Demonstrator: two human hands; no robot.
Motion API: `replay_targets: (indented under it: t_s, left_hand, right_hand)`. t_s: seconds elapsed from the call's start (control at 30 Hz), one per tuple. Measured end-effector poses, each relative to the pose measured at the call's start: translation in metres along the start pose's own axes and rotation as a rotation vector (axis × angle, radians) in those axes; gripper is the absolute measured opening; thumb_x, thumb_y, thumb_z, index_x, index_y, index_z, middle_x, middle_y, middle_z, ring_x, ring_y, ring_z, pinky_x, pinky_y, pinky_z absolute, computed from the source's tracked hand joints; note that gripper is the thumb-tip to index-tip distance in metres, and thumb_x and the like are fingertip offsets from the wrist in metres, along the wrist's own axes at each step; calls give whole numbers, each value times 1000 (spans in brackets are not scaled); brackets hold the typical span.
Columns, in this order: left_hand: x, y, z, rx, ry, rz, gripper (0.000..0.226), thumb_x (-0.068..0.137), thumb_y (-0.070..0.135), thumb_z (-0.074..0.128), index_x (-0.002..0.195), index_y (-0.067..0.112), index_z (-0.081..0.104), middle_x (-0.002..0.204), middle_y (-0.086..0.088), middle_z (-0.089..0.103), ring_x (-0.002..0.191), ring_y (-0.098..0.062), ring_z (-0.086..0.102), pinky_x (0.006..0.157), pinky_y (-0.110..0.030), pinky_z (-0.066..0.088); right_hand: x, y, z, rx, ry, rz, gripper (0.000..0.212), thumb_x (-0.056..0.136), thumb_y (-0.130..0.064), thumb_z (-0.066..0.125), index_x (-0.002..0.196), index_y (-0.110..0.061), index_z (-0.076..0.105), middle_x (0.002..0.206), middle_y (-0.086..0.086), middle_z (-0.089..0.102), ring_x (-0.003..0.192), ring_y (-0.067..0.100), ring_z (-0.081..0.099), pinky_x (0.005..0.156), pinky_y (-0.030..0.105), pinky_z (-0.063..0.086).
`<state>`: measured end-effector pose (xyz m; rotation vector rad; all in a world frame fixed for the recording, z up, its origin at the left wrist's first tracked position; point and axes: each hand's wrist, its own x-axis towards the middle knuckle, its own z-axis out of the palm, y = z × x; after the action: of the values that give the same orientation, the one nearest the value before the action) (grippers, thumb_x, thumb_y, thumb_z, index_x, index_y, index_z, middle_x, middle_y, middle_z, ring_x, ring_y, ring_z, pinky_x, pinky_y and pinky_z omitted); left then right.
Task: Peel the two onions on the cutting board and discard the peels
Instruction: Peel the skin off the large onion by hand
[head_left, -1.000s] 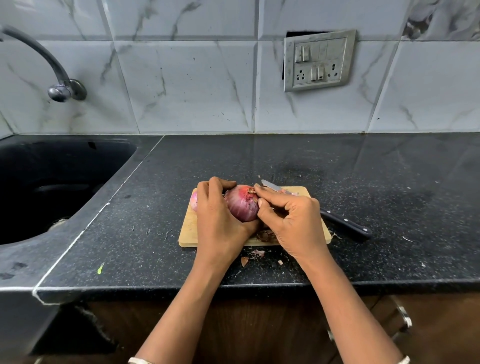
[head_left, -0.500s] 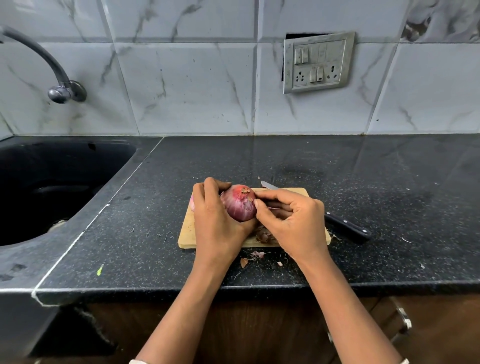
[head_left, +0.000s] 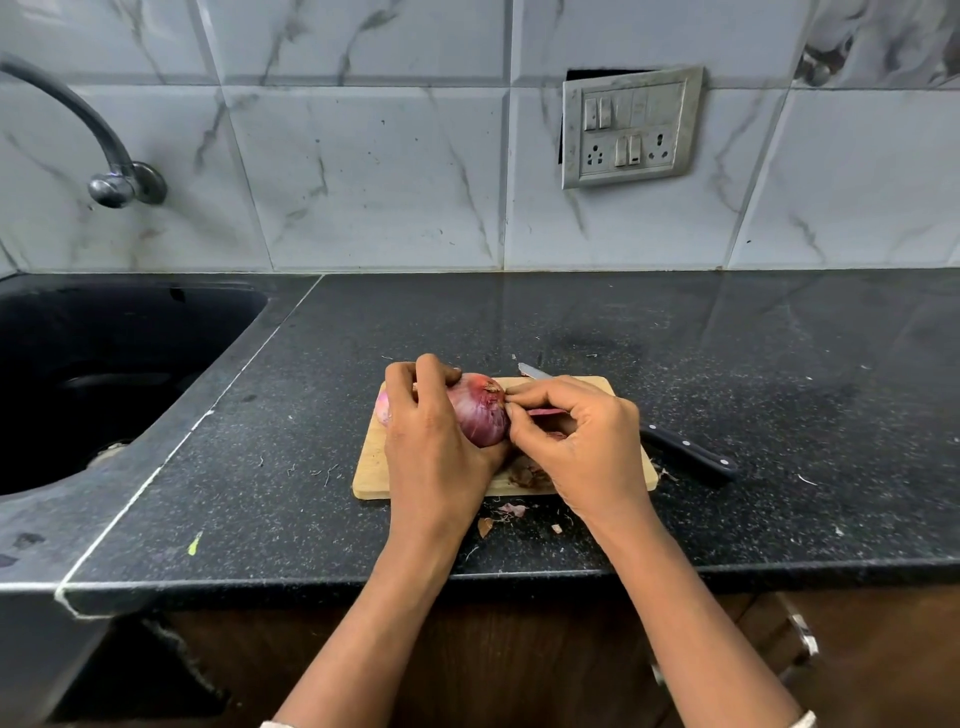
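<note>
My left hand (head_left: 431, 441) grips a red onion (head_left: 480, 413) just above the small wooden cutting board (head_left: 371, 467). At the onion's top right, the thumb and forefinger of my right hand (head_left: 576, 441) pinch its dry skin. A second, paler onion (head_left: 382, 408) peeks out behind my left hand on the board's left side, mostly hidden. Brown peel pieces (head_left: 527, 475) lie on the board under my right hand. More peel scraps (head_left: 501, 517) sit on the counter in front of the board.
A black-handled knife (head_left: 685, 452) lies across the board's right end, blade tip pointing back left. The black counter (head_left: 727, 364) extends right and back. A dark sink (head_left: 104, 374) with a tap (head_left: 111, 179) is at left. A switch panel (head_left: 631, 127) is on the tiled wall.
My left hand has turned the onion a little, bringing its tip further up. My right fingers moved from the onion's side up to its tip.
</note>
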<state>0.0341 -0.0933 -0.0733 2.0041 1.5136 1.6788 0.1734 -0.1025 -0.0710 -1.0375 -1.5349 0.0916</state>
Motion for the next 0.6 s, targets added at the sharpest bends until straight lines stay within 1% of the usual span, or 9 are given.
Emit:
replay_targets:
  t_s: [0.07,0.17,0.23,0.27,0.33,0.4,0.47,0.5,0.6]
  left_hand:
    - [0,0,1,22,11,14,61,62,21,92,106,13,49,111,3,40,88,-23,55,70,-38,52]
    - [-1,1,2,44,24,41,58,63,18,90,105,12,50,110,1,41,86,-25,56,67,-38,52]
    - [-1,1,3,52,33,48,57,63,15,89,105,12,50,110,2,40,85,-24,55,66,-36,50]
    - [-1,1,3,54,39,45,57,63,14,89,105,13,50,110,3,39,85,-22,54,66,-32,47]
    - [-1,2,3,55,53,38,59,63,13,90,106,13,50,111,3,40,84,-19,53,66,-26,42]
    - [-1,2,3,43,62,33,60,64,17,91,107,14,49,112,1,42,86,-19,54,67,-25,42]
    - [-1,3,2,36,75,28,59,66,21,92,107,15,49,113,-2,44,88,-22,56,67,-30,47]
    - [-1,2,2,42,81,24,59,67,22,91,106,15,48,113,-3,44,89,-23,57,67,-33,49]
    - [-1,2,2,68,82,26,60,67,22,91,107,16,47,114,-3,43,89,-27,58,68,-39,53]
  right_hand:
    - [-1,1,2,-96,8,-61,3,79,-10,74,79,-11,76,79,-7,72,75,8,68,70,39,59]
    - [-2,2,6,-241,29,-120,5,80,-15,70,79,-10,71,80,-4,68,73,15,66,64,43,57]
    - [-1,3,8,-289,33,-135,8,82,-18,66,81,-10,70,81,-2,66,73,17,63,62,43,55]
    - [-1,4,8,-294,35,-139,11,83,-19,64,82,-10,69,82,-1,66,73,18,63,62,43,55]
    - [0,4,8,-265,37,-126,13,83,-19,62,83,-8,70,83,0,66,73,18,63,62,44,55]
    - [1,4,7,-201,33,-81,9,82,-15,65,84,-9,72,84,-1,68,76,15,64,65,42,56]
    - [0,4,5,-73,6,3,9,82,-14,69,88,-12,76,87,-6,71,79,10,69,71,41,59]
    - [0,3,5,-7,-15,43,10,83,-15,71,90,-14,78,89,-9,73,80,11,72,76,43,61]
    - [-1,1,4,61,-41,86,10,82,-15,76,90,-16,80,88,-13,75,81,10,74,83,45,61]
